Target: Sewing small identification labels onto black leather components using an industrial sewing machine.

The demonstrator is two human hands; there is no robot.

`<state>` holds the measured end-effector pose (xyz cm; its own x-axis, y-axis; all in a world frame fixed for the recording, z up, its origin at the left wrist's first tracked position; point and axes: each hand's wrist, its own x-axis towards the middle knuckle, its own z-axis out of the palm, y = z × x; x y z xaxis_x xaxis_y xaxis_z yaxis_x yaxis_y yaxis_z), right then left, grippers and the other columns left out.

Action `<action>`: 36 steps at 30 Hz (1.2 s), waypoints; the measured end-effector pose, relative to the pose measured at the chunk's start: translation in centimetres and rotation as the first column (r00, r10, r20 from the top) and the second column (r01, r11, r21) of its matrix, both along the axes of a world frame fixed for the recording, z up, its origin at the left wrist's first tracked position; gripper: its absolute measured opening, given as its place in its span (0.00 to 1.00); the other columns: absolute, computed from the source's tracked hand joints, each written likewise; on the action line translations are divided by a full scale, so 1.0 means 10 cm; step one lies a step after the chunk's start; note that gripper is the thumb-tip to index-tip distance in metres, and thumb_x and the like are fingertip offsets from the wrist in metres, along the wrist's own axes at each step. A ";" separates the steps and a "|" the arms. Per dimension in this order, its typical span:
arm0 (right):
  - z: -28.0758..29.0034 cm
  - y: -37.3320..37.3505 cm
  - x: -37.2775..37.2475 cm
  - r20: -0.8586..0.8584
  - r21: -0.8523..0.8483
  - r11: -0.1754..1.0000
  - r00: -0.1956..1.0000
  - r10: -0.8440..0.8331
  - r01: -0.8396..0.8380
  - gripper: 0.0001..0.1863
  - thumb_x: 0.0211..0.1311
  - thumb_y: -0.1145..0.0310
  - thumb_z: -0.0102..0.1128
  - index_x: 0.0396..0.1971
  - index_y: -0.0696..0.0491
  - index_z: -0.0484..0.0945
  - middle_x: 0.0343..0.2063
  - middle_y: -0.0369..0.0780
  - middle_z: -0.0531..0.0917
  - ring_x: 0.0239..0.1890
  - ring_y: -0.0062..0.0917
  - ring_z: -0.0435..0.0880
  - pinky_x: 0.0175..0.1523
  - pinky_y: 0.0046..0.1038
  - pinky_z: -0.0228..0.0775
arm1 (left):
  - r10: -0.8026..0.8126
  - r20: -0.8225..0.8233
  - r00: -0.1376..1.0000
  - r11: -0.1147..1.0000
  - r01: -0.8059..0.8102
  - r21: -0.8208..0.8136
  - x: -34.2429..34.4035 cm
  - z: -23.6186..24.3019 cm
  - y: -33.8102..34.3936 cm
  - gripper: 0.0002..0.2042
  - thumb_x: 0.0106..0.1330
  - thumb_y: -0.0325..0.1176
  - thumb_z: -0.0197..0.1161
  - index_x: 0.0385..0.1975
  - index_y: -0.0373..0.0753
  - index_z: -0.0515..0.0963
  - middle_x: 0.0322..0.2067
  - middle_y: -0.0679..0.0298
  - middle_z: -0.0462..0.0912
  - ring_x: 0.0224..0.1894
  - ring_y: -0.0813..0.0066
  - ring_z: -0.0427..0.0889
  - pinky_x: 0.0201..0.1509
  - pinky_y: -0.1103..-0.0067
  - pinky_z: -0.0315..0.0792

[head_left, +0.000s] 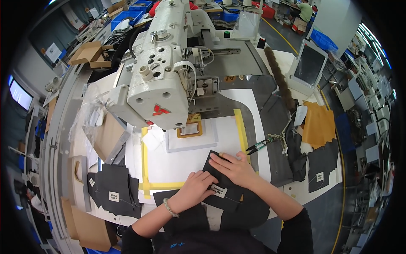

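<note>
A black fabric piece [228, 202] with a small white printed label [218, 190] lies under both my hands at the front edge of the work surface. My left hand [192, 192], a beaded bracelet at its wrist, pinches the fabric beside the label with thumb and fingers. Across the upper part of the same piece is my right hand [232, 170], fingers bent onto the cloth and gripping it near its top corner; some fingertips are hidden. Just beyond that hand are dark-handled thread snips [258, 147]. More black fabric hangs below, at my lap.
A white industrial sewing machine [158, 84] stands ahead, over a clear plastic frame [169, 148] on a white sheet edged with yellow tape [241, 131]. Labelled black pieces [112, 182] are stacked at left. At right are tan cloth [318, 124], black scraps [323, 163] and a screen [308, 63].
</note>
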<state>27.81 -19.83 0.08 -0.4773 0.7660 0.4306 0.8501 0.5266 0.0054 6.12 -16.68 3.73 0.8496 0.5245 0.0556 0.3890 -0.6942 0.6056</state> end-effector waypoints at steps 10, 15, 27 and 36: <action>-0.06 -0.01 0.01 -0.112 -0.183 0.965 0.979 0.169 -0.188 0.22 0.58 0.60 0.60 0.54 0.45 0.77 0.56 0.31 0.78 0.59 0.20 0.74 0.63 0.33 0.59 | -0.074 0.046 0.996 0.991 0.069 0.112 0.00 -0.12 0.00 0.07 0.54 0.29 0.66 0.32 0.40 0.76 0.31 0.65 0.74 0.38 0.67 0.74 0.42 0.74 0.66; -0.06 0.00 0.02 -0.071 -0.137 0.976 0.985 0.160 -0.169 0.21 0.60 0.59 0.60 0.54 0.43 0.77 0.56 0.29 0.78 0.58 0.17 0.74 0.61 0.36 0.59 | -0.247 -0.037 0.968 0.851 0.235 0.469 -0.07 -0.09 -0.07 0.06 0.53 0.27 0.62 0.30 0.39 0.77 0.29 0.66 0.73 0.35 0.73 0.75 0.36 0.79 0.67; -0.08 0.00 0.01 -0.056 -0.156 0.976 0.988 0.146 -0.154 0.22 0.59 0.57 0.62 0.54 0.41 0.76 0.57 0.28 0.77 0.59 0.19 0.73 0.61 0.38 0.60 | 0.054 0.046 0.997 0.967 -0.064 0.245 0.14 0.04 -0.38 0.09 0.56 0.31 0.62 0.35 0.37 0.76 0.28 0.64 0.75 0.33 0.67 0.74 0.40 0.75 0.67; -0.09 0.00 0.01 -0.074 -0.136 0.979 0.987 0.142 -0.151 0.22 0.60 0.55 0.61 0.54 0.41 0.76 0.58 0.28 0.76 0.59 0.19 0.73 0.62 0.39 0.60 | 0.048 -0.062 0.997 0.887 -0.014 0.461 0.28 -0.01 -0.50 0.05 0.55 0.31 0.62 0.21 0.39 0.75 0.23 0.64 0.73 0.30 0.70 0.73 0.34 0.75 0.66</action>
